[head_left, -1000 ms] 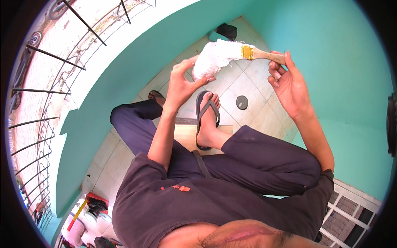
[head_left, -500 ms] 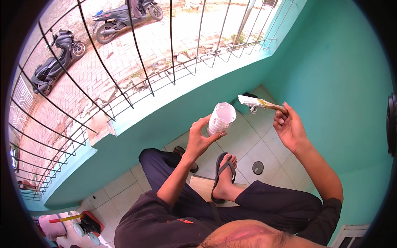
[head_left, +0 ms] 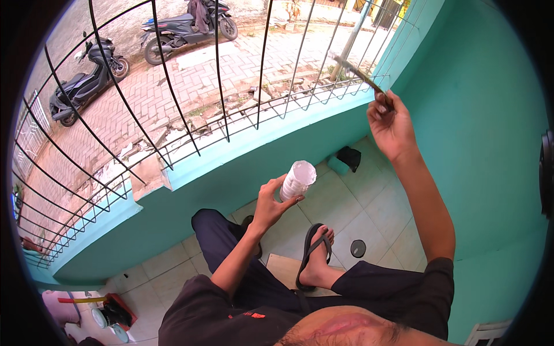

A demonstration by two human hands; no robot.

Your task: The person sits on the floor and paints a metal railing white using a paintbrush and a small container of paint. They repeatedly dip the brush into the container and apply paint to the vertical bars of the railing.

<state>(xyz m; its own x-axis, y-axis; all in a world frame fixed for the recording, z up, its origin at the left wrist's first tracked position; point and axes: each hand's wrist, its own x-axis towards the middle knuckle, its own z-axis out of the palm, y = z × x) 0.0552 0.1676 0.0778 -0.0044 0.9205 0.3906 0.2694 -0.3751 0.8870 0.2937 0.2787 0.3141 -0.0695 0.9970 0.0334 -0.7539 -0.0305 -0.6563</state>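
Note:
My left hand (head_left: 269,205) is wrapped round a cut-off clear plastic bottle (head_left: 296,181), its inside coated with white paint. It is held upright, slightly tilted, above the floor in front of me. My right hand (head_left: 393,130) is raised high at the right and closed on the handle of a paintbrush (head_left: 360,75). The brush points up and left, its pale bristles in front of the black window bars (head_left: 218,69) near their right end. Whether the bristles touch a bar I cannot tell.
A light teal ledge (head_left: 231,151) runs under the bars, and a teal wall (head_left: 479,144) rises at the right. A black bag (head_left: 348,157) and a round black disc (head_left: 358,248) lie on the tiles. A red dustpan (head_left: 122,311) sits lower left. Two motorcycles (head_left: 190,27) stand outside.
My right hand has lifted the paintbrush from beside the bottle up toward the bars. My left hand with the bottle has shifted slightly left and down. The view has tilted toward the window.

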